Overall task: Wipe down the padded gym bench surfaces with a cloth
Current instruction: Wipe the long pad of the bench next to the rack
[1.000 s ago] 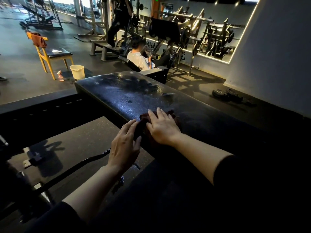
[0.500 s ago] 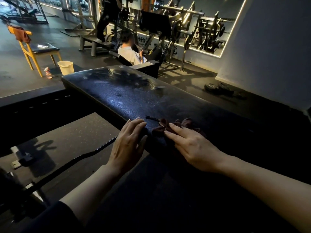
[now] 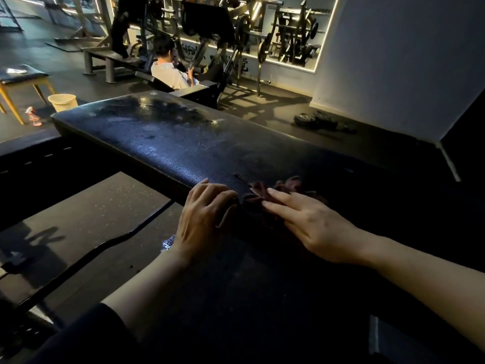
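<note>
A long black padded bench point(image 3: 168, 143) runs from the far left toward me, its far end glistening wet. A crumpled dark red cloth point(image 3: 286, 186) lies on the pad near its left edge. My right hand point(image 3: 307, 224) rests flat on the cloth with fingers stretched out, pressing it against the pad. My left hand point(image 3: 202, 219) curls over the bench's left edge just beside the cloth, with its fingertips on the pad. The part of the cloth under my right palm is hidden.
A curved black bar point(image 3: 105, 248) lies over the floor mat to my left. Farther off stand a cream bucket point(image 3: 63, 102), a pink spray bottle point(image 3: 32, 116) and a wooden chair point(image 3: 23, 80). A seated person point(image 3: 170, 72) faces the weight machines. Weight plates point(image 3: 315, 119) lie by the white wall.
My right hand has slid the cloth to the right and toward me along the pad. My left hand keeps its hold on the bench edge. The view has tilted down.
</note>
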